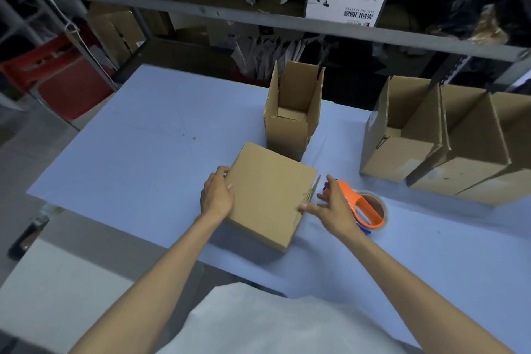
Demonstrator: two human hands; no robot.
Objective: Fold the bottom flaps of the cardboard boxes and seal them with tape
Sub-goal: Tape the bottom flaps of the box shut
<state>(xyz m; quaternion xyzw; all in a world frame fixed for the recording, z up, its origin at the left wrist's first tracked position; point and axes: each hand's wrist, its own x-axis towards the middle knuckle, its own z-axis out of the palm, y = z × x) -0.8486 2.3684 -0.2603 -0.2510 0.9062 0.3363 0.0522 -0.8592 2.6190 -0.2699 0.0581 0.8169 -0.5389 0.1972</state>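
A pale blue table [143, 138] stands before dim grey metal shelving [201, 10], beside a grey floor [17, 129].

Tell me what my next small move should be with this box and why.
Probably press the small flap sticking up at the box's right edge flat with your right hand, while your left hand steadies the other side. The tape dispenser lies just beside it for sealing.

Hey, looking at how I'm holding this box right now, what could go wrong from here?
1. The right hand presses the box with spread fingertips only; a flap edge stands up beside it and may spring open before taping.
2. The tape dispenser lies just behind that hand, so reaching for it means letting go of that side.
3. The open box stands close behind; sliding forward may knock it.
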